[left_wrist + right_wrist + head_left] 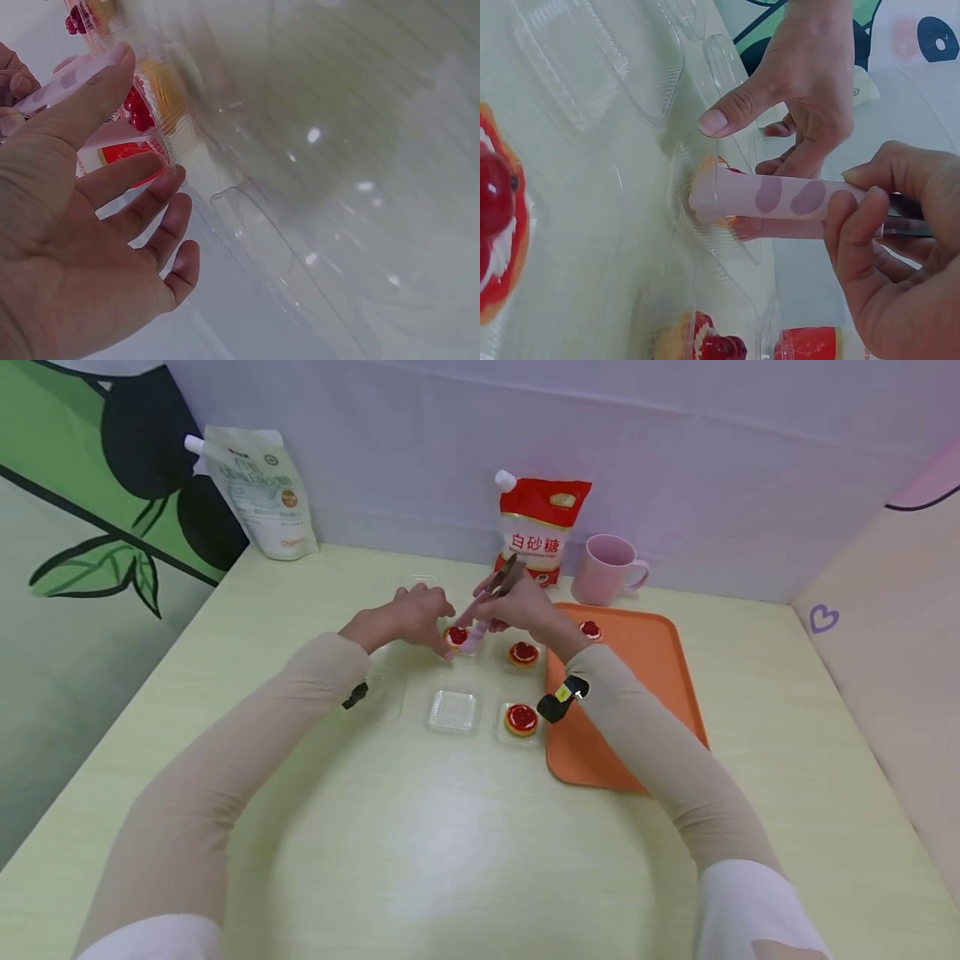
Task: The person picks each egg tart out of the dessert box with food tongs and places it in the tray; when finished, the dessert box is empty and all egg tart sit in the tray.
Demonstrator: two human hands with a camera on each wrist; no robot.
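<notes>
Tongs with pink tips [474, 608] are gripped in my right hand [525, 602]. Their tips reach down to a small red-topped fruit tart [457, 636] in a clear plastic box [681, 184]. In the right wrist view the tongs [791, 196] partly cover that tart. Beside the same box is my left hand [412, 614], its fingers loosely spread. The thumb and index fingertip in the left wrist view lie by opposite sides of the box; whether they press it I cannot tell. Two more boxed tarts, one farther [523, 653] and one nearer [521, 719], sit to the right.
A clear box [452, 710] without a tart stands in front of the hands. On the right, an orange tray [660, 668] carries another tart [590, 630]. Along the wall stand a red sugar bag [536, 531], a pink mug [603, 568] and a pale pouch [262, 497].
</notes>
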